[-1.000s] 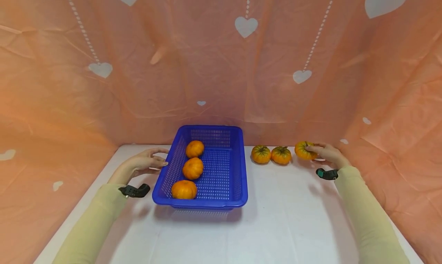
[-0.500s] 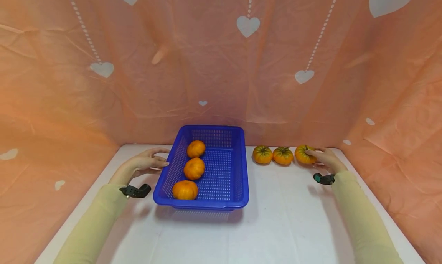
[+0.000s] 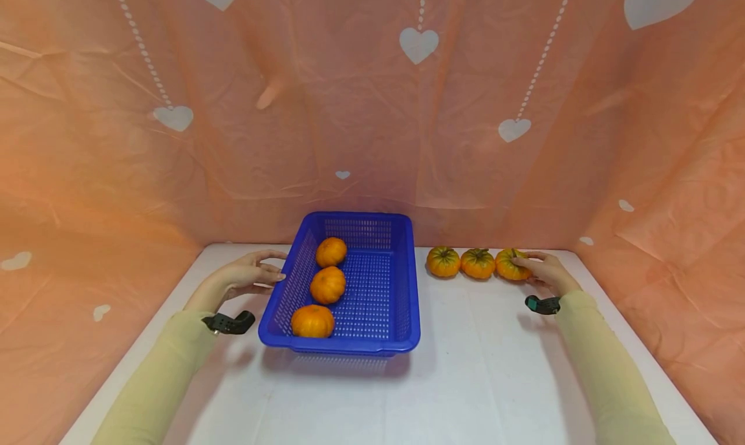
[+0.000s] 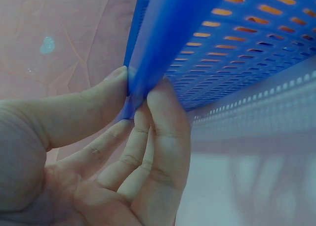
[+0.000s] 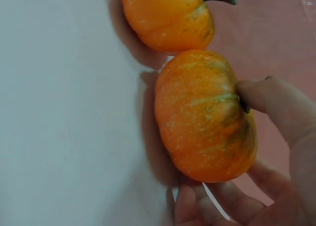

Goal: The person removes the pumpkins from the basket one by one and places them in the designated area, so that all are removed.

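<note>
My left hand [image 3: 249,275] pinches the left rim of a blue plastic basket [image 3: 414,303] between thumb and fingertips; the left wrist view shows this rim [image 4: 163,43] close up. Inside the basket, three small orange pumpkins [image 3: 328,285] lie in a line along its left side. To the right of it, three greenish-orange pumpkins stand in a row on the table. The rightmost pumpkin [image 5: 205,122] is held by my right hand [image 3: 547,270], thumb on its top at the stem and fingers around its far side. Its neighbour, the middle pumpkin [image 5: 168,18], sits right beside it.
A white cloth covers the table [image 3: 465,380]. The leftmost greenish pumpkin [image 3: 443,262] stands near the basket's right wall. Behind and at both sides hangs a peach curtain [image 3: 372,128] with white hearts, close behind the pumpkin row.
My right hand has lowered the rightmost pumpkin to the table and moved it slightly left, up beside the middle one. The left hand and the basket have stayed in place.
</note>
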`<state>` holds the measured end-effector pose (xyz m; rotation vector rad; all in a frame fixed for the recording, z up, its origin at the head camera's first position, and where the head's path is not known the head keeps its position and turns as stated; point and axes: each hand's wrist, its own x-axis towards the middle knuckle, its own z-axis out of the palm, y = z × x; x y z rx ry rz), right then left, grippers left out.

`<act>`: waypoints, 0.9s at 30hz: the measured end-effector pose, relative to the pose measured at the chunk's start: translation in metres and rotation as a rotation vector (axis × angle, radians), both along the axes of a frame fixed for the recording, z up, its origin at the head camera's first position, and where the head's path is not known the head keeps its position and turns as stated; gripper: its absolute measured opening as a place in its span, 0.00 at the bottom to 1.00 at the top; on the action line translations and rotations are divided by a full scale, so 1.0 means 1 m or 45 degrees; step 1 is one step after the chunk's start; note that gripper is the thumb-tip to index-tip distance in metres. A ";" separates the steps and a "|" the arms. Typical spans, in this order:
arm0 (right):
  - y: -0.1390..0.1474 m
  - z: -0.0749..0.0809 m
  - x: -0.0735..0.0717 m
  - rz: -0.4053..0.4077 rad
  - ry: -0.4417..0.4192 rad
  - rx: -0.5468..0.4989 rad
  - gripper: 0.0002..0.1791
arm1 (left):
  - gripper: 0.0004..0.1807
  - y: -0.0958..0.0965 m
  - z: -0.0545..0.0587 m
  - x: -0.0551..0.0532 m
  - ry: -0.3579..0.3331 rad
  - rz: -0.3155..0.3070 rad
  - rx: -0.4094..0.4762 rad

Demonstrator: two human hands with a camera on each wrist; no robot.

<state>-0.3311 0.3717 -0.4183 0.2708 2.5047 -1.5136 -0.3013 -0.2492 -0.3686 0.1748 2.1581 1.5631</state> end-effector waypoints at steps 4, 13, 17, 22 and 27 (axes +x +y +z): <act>-0.001 -0.001 0.000 -0.006 -0.014 0.001 0.47 | 0.37 -0.001 0.000 0.000 0.005 -0.005 -0.004; -0.002 -0.002 0.000 -0.017 -0.016 0.006 0.47 | 0.36 -0.002 0.000 0.000 0.004 -0.010 0.006; 0.000 0.001 0.004 0.023 -0.020 -0.022 0.47 | 0.37 -0.002 0.000 0.000 0.009 -0.009 0.003; 0.008 0.008 0.011 0.102 0.017 -0.061 0.45 | 0.36 0.000 0.000 0.001 0.005 -0.010 0.007; 0.015 0.022 0.013 0.144 0.079 -0.131 0.46 | 0.36 0.001 0.000 0.002 0.002 -0.022 0.016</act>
